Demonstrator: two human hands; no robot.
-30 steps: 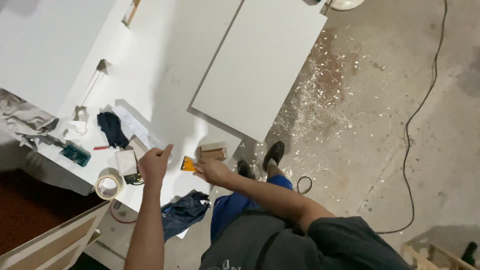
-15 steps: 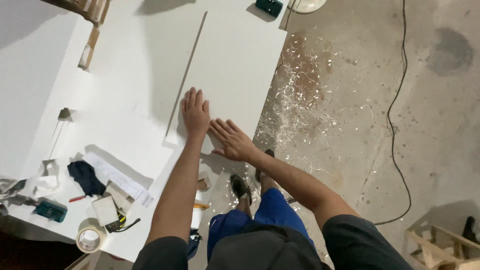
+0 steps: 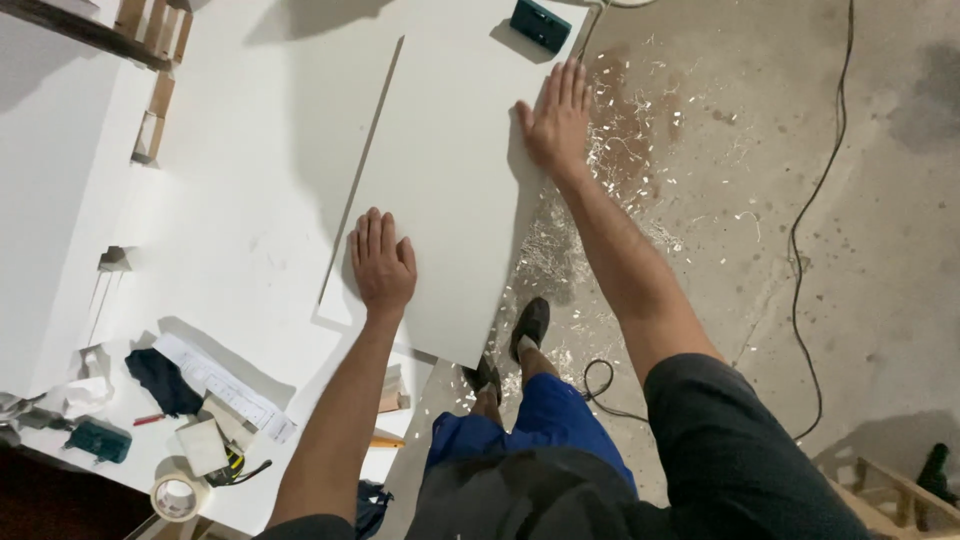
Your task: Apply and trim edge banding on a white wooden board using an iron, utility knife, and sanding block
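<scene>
A workshop with a stained concrete floor, strewn with pale shavings and crossed by a thin black cable, holds a large white worktable. On it lies a flat rectangular white board, angled so that its right edge overhangs the table toward the floor.

Half a second ago both hands sat close together near the board's lower part; now they are spread well apart. The right hand has moved up to the board's far right edge, while the left hand rests near the lower left corner. The wider stance suggests the person is steadying or shifting the whole panel rather than one end.

Both hands lie flat, palms down, fingers extended and slightly fanned, gripping nothing. The right arm is stretched nearly straight out; the left is less extended, the forearm running straight up from the body.

A dark green box-shaped tool sits just beyond the board's top edge. At the table's near corner are a roll of tape and a dark cloth.
</scene>
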